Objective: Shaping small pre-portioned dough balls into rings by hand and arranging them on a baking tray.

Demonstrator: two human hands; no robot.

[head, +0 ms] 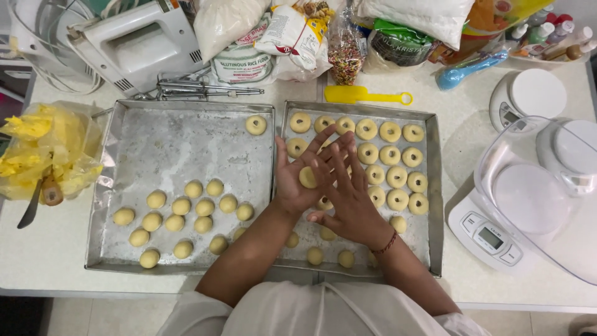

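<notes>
My left hand [297,177] is palm up above the right metal tray [435,186], with a pale yellow dough ball [307,177] lying in the palm. My right hand [348,193] lies flat across it, fingers spread and pointing up-left, pressing on the ball. The right tray holds several ring-shaped dough pieces [390,132] with dented centres, plus some plain balls [315,255] near its front edge. The left metal tray [106,186] carries several smooth dough balls [181,206] in its front half and one ring piece [255,125] at its back right corner.
A hand mixer [137,43] with beaters, bags of flour [242,59] and sprinkles [346,50], and a yellow spatula [364,95] lie behind the trays. A yellow plastic bag [46,155] sits at left. Two white kitchen scales [491,233] and a clear bowl [541,199] stand at right.
</notes>
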